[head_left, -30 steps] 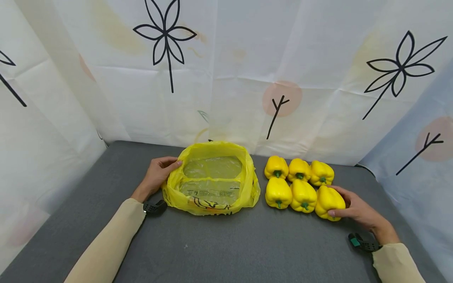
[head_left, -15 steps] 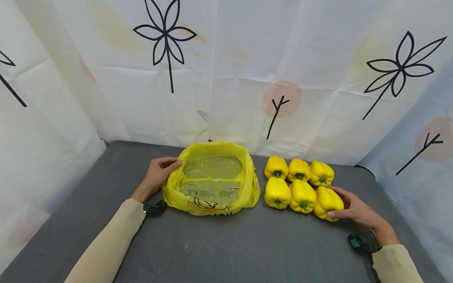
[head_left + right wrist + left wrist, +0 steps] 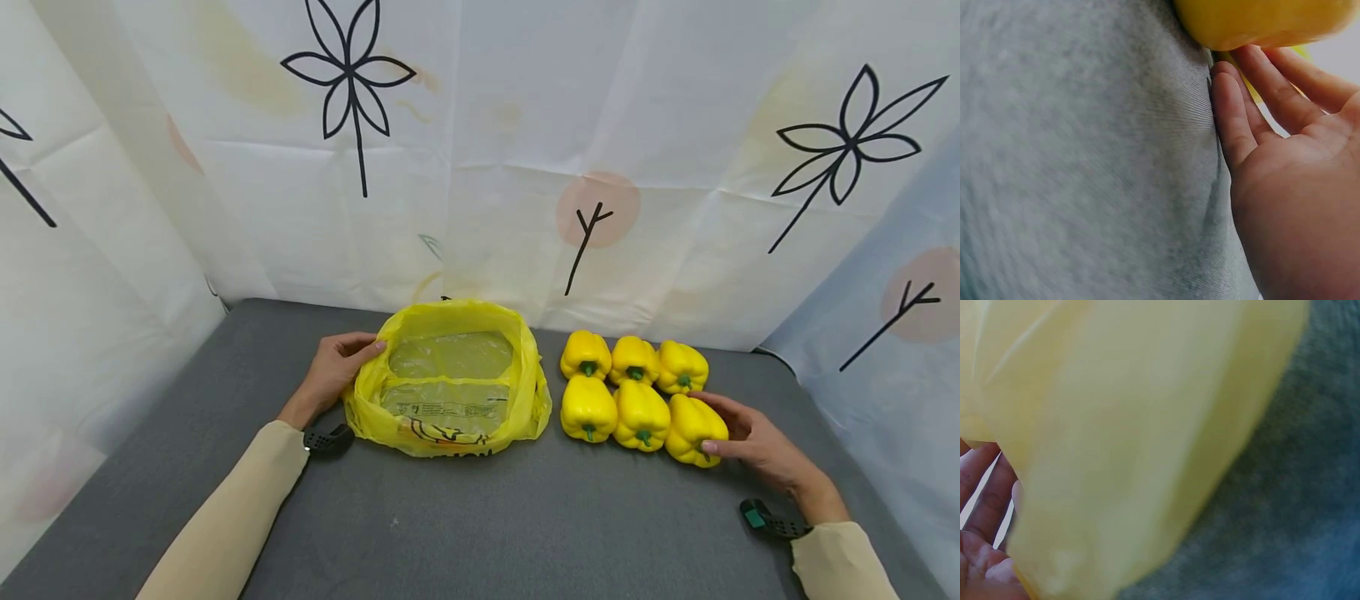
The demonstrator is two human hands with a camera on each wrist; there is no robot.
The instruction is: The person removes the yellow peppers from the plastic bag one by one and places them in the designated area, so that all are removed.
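Observation:
A yellow plastic bag (image 3: 450, 417) stands on the table with its mouth spread wide and printed lettering on its front. My left hand (image 3: 333, 371) pinches the bag's left rim, thumb over the edge; some fingers are hidden behind the film in the left wrist view. To the right sit several yellow bell peppers (image 3: 590, 408) in two rows, stems facing front. At the right end of the front row, my right hand (image 3: 757, 442) touches a bell pepper (image 3: 693, 427), thumb at its front and fingers at its back. In the right wrist view these fingers look fairly straight.
Dark grey cloth covers the table (image 3: 480, 525). A white patterned curtain (image 3: 510, 125) rises behind its back edge and along both sides. Each wrist wears a dark band (image 3: 772, 518).
The front-row peppers have shifted slightly left under the right hand's touch. The right thumb has moved a little. Left hand and bag look unmoved.

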